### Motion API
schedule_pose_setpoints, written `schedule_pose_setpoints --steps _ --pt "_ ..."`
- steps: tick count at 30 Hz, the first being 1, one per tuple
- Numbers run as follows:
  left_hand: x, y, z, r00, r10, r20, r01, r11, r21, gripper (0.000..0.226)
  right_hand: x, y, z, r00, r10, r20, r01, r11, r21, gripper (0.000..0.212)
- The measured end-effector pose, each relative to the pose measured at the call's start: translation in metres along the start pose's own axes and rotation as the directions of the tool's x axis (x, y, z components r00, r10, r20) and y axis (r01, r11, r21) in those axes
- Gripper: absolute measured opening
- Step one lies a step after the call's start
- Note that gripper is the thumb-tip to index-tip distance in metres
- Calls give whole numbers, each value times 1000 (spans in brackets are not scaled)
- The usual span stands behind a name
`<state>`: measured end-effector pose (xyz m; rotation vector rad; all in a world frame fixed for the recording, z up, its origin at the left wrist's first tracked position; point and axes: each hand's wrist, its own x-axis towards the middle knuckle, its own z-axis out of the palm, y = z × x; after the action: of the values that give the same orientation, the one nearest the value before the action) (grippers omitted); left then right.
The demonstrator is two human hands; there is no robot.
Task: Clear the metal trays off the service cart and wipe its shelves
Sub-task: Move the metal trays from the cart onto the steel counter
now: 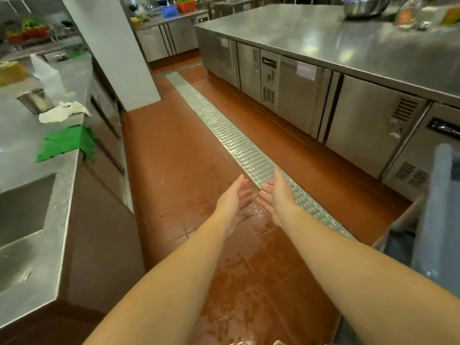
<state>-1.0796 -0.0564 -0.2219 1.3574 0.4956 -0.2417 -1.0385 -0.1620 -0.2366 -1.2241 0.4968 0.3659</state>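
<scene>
Trays nowhere in sight, job seemingly unstarted.
My left hand [232, 202] and right hand [276, 197] hang over the floor [174, 158] by the drain [224, 130], fingers straight and loose, palms facing, holding nothing. The blurred grey shape [435, 207] at my right may be the cart; I cannot tell. Clearing and wiping both look left to do. A green cloth [67, 143] lies on the counter [25, 135]. The fridge badges [268, 63] are too blurred to read.
</scene>
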Motion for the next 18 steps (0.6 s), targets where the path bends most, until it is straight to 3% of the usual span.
schedule_pose_setpoints --steps 7,12,18 --pt "103 65 62 985 5 174 -23 995 98 38 81 -83 -17 986 -61 -153 72 995 65 56" --pt "176 92 124 931 11 365 -87 977 193 40 130 -132 -42 952 -115 -284 161 976 144 54" --pt "257 116 200 779 -138 612 -40 963 268 45 180 -179 -75 832 -112 -543 287 925 248 56"
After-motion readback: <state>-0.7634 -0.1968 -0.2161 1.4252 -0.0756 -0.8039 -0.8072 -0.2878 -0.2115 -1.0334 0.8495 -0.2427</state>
